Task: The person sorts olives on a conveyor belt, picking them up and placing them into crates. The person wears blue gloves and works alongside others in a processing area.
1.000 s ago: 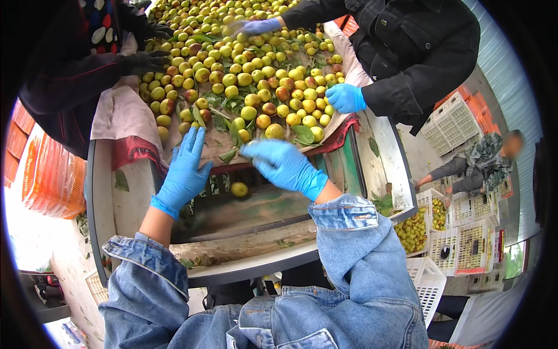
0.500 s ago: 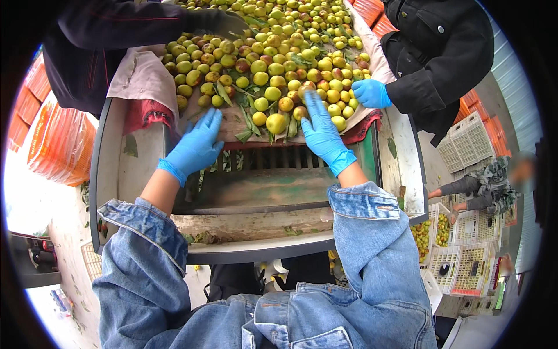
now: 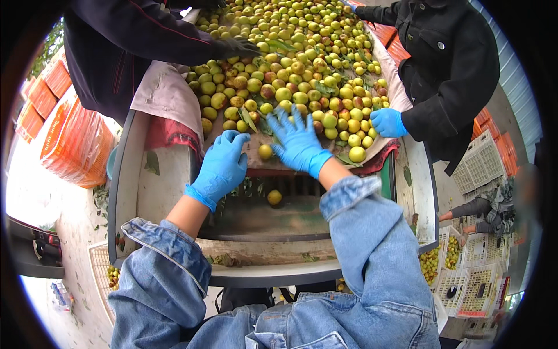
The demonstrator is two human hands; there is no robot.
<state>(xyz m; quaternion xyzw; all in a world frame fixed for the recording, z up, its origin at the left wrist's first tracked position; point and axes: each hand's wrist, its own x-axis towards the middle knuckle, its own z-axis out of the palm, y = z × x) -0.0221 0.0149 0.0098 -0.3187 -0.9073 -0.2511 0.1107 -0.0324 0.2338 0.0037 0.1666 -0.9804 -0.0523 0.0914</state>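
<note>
Head view from where I'm watching: both of the wearer's hands are in blue gloves over a sorting desk point(image 3: 131, 192) heaped with small green-yellow fruit point(image 3: 302, 64). Left hand point(image 3: 221, 166) sits at the near edge of the pile, fingers loosely curled and pointing up toward the fruit, and as far as I can see its grip is empty. Right hand point(image 3: 297, 142) is spread wide, fingers fanned out flat over the front of the heap, touching fruit and leaves but not closed around anything.

One loose fruit point(image 3: 265, 152) lies on the cloth right between the two hands, just beside the right palm. Another fruit point(image 3: 274, 197) has ended up lower down in the metal trough point(image 3: 256, 218) below the edge of the cloth, apart from the rest.

A reddish cloth point(image 3: 168, 131) lines the desk edge under the pile. Two other people are working the same heap: one in a dark jacket on the left with a dark-gloved hand point(image 3: 235, 46) on the fruit, one in black on the right with a blue-gloved hand point(image 3: 386, 122) at the pile's edge. Orange crates point(image 3: 72, 145) are stacked off to the left, white crates point(image 3: 476, 279) lower right
</note>
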